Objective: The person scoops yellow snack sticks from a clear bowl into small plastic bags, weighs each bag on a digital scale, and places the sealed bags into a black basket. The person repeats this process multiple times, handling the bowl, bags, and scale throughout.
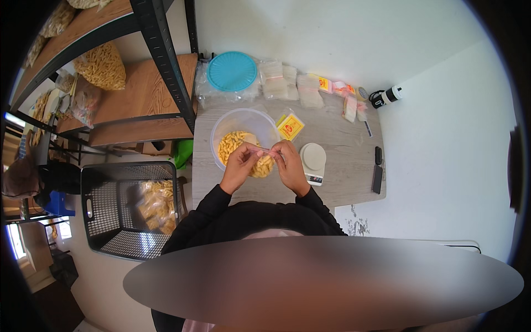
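Note:
Both hands pinch the top edge of a clear plastic bag (262, 168) filled with yellow snack pieces. My left hand (239, 165) grips its left side, and my right hand (288, 162) its right side, with the fingertips close together. Behind the bag stands a translucent round tub (224, 120) with loose yellow snack sticks (232, 143) inside. A pale scoop-like piece (249, 139) lies among them, partly hidden. To the right of my right hand is a white kitchen scale (313, 159) with nothing on its platform. Yellow printed labels (291, 126) lie beside the tub.
Along the wall are a turquoise lid (232, 71), stacked clear bags (278, 81), label packets (325, 84) and a tumbler (386, 97). Dark objects (377, 178) lie near the table's right edge. At left stand a black crate (124, 207) with filled bags (157, 203) and a metal-framed shelf (164, 58).

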### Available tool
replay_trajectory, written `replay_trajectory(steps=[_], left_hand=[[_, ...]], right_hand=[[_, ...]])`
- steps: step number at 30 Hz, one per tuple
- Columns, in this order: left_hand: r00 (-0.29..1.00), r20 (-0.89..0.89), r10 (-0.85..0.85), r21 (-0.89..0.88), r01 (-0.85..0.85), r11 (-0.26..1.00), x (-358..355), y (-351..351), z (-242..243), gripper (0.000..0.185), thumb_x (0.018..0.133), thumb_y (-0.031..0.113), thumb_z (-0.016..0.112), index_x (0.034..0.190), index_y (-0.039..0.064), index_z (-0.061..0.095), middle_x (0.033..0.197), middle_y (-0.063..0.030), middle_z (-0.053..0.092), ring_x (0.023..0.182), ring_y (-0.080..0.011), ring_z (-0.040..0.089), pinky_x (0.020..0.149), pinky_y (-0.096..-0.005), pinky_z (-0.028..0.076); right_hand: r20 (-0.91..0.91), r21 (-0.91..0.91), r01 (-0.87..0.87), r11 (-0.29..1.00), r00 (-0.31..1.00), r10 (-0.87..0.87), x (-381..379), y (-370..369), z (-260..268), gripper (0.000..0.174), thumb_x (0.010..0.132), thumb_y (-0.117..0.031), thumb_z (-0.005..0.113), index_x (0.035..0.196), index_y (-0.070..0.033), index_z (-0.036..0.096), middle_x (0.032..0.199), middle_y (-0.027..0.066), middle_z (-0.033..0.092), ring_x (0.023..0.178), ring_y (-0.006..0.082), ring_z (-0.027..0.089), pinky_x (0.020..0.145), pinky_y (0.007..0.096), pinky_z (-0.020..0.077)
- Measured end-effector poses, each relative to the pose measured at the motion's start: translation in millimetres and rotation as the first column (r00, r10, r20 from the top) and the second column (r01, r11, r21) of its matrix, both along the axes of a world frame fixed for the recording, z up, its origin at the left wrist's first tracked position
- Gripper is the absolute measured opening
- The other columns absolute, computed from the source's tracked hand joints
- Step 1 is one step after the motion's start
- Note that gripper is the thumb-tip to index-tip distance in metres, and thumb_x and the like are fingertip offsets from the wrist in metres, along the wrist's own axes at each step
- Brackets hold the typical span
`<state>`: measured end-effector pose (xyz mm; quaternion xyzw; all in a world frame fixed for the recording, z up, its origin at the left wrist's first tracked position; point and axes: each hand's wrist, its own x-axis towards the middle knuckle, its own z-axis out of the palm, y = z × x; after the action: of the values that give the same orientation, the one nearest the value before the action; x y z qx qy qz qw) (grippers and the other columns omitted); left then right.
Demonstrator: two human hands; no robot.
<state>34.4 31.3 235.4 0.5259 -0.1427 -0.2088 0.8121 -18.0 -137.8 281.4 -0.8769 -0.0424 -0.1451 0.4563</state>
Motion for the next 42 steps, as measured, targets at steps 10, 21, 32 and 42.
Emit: replay_trajectory(steps=[10,21,32,42], left_hand=[[1.0,0.014,-0.013,0.082,0.011,0.997,-1,1,-1,0.01,0.098,0.012,0.063,0.1,0.002,0.064,0.096,-0.0014,0.067,0.09,-0.0067,0.06,0.083,-0.0235,0.047],[0.992,0.118,0.041,0.21,-0.065,0.975,-4,4,-7,0.013,0.099,0.014,0.063,0.099,0.001,0.064,0.092,-0.0005,0.066,0.086,-0.0059,0.059,0.079,-0.0223,0.047],[0.977,0.166,0.137,0.297,-0.182,0.937,-15,27,20,0.016,0.097,0.015,0.064,0.096,0.0,0.069,0.079,0.0022,0.064,0.075,-0.0037,0.054,0.068,-0.0216,0.044],[0.888,0.143,0.437,0.278,-0.46,0.844,-49,113,19,0.02,0.099,0.015,0.059,0.098,-0.002,0.069,0.088,-0.0043,0.072,0.082,-0.0078,0.061,0.075,-0.0237,0.049]], right_hand=[[0.022,0.03,-0.027,0.999,0.999,0.026,0,2,0,0.009,0.091,-0.006,0.062,0.096,-0.002,0.057,0.095,0.0141,0.057,0.091,0.0335,0.056,0.083,0.0396,0.0436],[0.034,-0.005,-0.07,0.998,0.997,0.07,1,4,0,0.01,0.088,-0.004,0.063,0.096,-0.002,0.056,0.093,0.0142,0.057,0.091,0.0338,0.055,0.082,0.0398,0.0434],[0.027,0.058,-0.104,0.993,0.994,0.102,5,28,4,0.009,0.087,-0.005,0.067,0.091,-0.002,0.059,0.087,0.0127,0.058,0.083,0.0295,0.057,0.077,0.0382,0.0446],[-0.06,0.062,-0.36,0.931,0.929,0.364,8,90,3,0.008,0.087,-0.006,0.069,0.088,-0.002,0.062,0.087,0.0114,0.06,0.082,0.0266,0.059,0.076,0.0363,0.0464]])
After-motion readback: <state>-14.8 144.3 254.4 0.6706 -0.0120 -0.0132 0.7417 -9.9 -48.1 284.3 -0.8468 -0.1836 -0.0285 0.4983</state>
